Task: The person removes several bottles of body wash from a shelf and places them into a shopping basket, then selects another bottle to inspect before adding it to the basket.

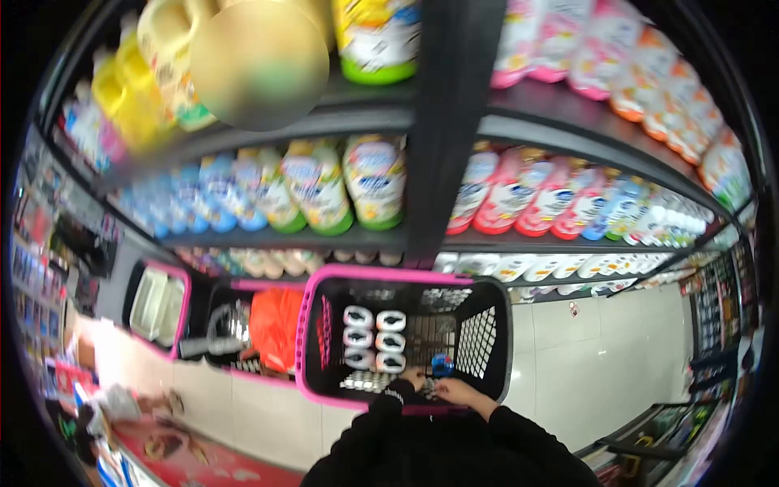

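Note:
A deep black basket (406, 279) with a pink rim stands in front of me, its walls a lattice. My left hand (414, 378) reaches over the basket's near side, fingers curled and partly hidden. To its right, my right hand (457, 391) is also curled, fingertips pointing left towards the other hand. What either hand holds, if anything, is too small and blurred to make out. Just beyond them in the basket lies a small blue object (442, 365). Several white bottles (391, 342) with dark tops stand in two rows on the left side of the basket.
Left of the basket is another pink-rimmed basket with a red-orange bag (277, 329), then one holding a pale tray (158, 308). Shelves (341, 235) of detergent bottles rise ahead, split by a dark post (450, 105). Tiled floor (604, 345) lies at right. A person (109, 414) is at lower left.

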